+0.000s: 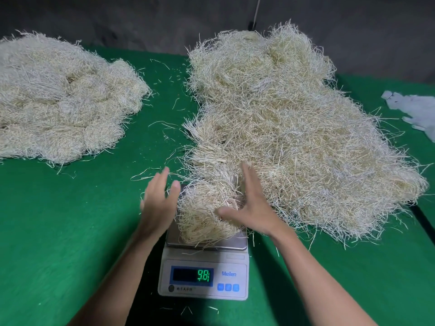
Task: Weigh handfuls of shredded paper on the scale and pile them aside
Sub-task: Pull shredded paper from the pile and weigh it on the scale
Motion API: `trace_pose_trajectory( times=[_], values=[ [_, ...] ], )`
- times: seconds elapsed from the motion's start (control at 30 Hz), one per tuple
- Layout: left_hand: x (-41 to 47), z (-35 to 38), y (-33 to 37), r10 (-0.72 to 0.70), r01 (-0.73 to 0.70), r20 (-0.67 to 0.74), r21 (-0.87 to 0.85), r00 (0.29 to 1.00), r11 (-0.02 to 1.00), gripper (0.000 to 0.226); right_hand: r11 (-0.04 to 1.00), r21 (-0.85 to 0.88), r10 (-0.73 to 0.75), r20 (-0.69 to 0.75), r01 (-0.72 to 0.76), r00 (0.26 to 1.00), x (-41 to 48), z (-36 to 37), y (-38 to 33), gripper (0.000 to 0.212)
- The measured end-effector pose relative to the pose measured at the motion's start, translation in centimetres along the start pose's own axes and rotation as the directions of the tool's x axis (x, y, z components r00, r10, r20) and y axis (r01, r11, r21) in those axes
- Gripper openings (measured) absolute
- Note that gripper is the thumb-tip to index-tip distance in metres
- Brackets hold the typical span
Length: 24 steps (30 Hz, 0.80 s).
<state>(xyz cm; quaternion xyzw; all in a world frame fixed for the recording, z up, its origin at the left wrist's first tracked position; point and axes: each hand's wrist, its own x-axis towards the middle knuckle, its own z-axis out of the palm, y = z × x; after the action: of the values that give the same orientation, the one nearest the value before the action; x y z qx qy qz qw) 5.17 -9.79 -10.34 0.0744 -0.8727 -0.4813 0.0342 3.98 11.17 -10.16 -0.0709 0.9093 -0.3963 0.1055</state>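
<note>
A white digital scale (204,276) stands near the front of the table, its green display reading 9.81. A handful of pale shredded paper (204,212) lies on the steel pan. My left hand (159,203) hovers just left of the handful, fingers apart, holding nothing. My right hand (250,203) is at the handful's right side, fingers spread, with the thumb resting on the paper. A big loose heap of shredded paper (294,128) spreads to the right and behind the scale. A second pile of bundled handfuls (61,102) lies at the far left.
The table is covered with green cloth (70,231), with stray strands scattered between the piles. White crumpled plastic (414,109) lies at the far right edge. A dark grey wall stands behind the table.
</note>
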Motion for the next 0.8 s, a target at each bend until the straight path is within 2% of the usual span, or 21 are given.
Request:
trace_pose_trajectory(
  times=[0.07, 0.17, 0.23, 0.33, 0.37, 0.4, 0.43, 0.47, 0.5, 0.53, 0.57, 0.67, 0.7, 0.77, 0.8],
  values=[
    [-0.2, 1.6, -0.6, -0.030, 0.019, 0.125, 0.090, 0.992, 0.996, 0.065, 0.991, -0.134, 0.021, 0.106, -0.006, 0.994, 0.9, 1.9, -0.1, 0.135],
    [-1.1, 3.6, -1.3, 0.028, -0.031, 0.213, 0.012, 0.977, 0.999, 0.060, 0.942, -0.328, -0.012, 0.191, 0.075, 0.981, 1.3, 4.9, 0.0, 0.134],
    [-1.6, 4.1, -1.2, 0.034, -0.022, 0.162, -0.074, 0.986, 0.997, 0.056, 0.913, -0.386, -0.101, 0.102, 0.133, 0.990, 1.2, 5.7, 0.4, 0.112],
    [-1.4, 3.4, -0.1, -0.092, 0.096, 0.026, -0.325, 0.995, 0.941, 0.054, 0.951, -0.234, -0.228, -0.099, 0.200, 0.969, 1.4, 4.8, -0.5, 0.080],
    [-1.1, 2.8, 1.0, -0.147, 0.159, 0.062, -0.444, 0.987, 0.882, 0.063, 0.953, -0.203, -0.255, -0.143, 0.224, 0.957, 1.5, 4.2, -1.3, 0.076],
    [-0.4, 2.3, 2.2, -0.180, 0.245, 0.170, -0.577, 0.969, 0.779, 0.077, 0.944, -0.208, -0.292, -0.174, 0.254, 0.940, 1.7, 3.5, -2.3, 0.074],
    [0.5, 1.8, 3.3, -0.159, 0.346, 0.320, -0.696, 0.934, 0.629, 0.085, 0.926, -0.243, -0.336, -0.188, 0.288, 0.923, 1.8, 2.8, -3.5, 0.073],
    [1.4, 1.1, 4.8, -0.121, 0.437, 0.438, -0.751, 0.891, 0.496, 0.082, 0.904, -0.276, -0.384, -0.190, 0.326, 0.903, 1.9, 2.1, -4.6, 0.072],
    [2.2, 0.3, 6.6, -0.114, 0.492, 0.490, -0.776, 0.864, 0.395, 0.066, 0.884, -0.287, -0.430, -0.191, 0.369, 0.882, 1.7, 1.5, -5.6, 0.071],
    [3.2, -0.4, 8.1, -0.153, 0.505, 0.483, -0.794, 0.862, 0.339, 0.045, 0.875, -0.266, -0.460, -0.197, 0.405, 0.866, 1.5, 0.9, -6.5, 0.071],
    [4.0, -0.9, 9.4, -0.198, 0.489, 0.448, -0.811, 0.872, 0.320, 0.034, 0.876, -0.212, -0.475, -0.210, 0.434, 0.855, 1.1, 0.5, -7.5, 0.070],
    [4.8, -0.2, 11.6, -0.228, 0.360, 0.299, -0.881, 0.927, 0.307, 0.027, 0.877, -0.045, -0.465, -0.327, 0.478, 0.823, 0.8, -0.7, -9.8, 0.074],
    [4.1, 0.6, 12.0, -0.217, 0.313, 0.249, -0.881, 0.944, 0.354, 0.024, 0.892, -0.009, -0.417, -0.399, 0.451, 0.817, 1.4, -1.4, -10.4, 0.075],
    [2.6, 2.3, 12.5, -0.224, 0.296, 0.211, -0.831, 0.951, 0.471, 0.025, 0.935, 0.114, -0.231, -0.526, 0.337, 0.819, 3.1, -3.9, -11.2, 0.066],
    [2.3, 2.9, 12.9, -0.224, 0.307, 0.224, -0.830, 0.948, 0.465, 0.027, 0.937, 0.203, -0.141, -0.528, 0.285, 0.838, 3.7, -4.8, -11.4, 0.059]
  ],
)
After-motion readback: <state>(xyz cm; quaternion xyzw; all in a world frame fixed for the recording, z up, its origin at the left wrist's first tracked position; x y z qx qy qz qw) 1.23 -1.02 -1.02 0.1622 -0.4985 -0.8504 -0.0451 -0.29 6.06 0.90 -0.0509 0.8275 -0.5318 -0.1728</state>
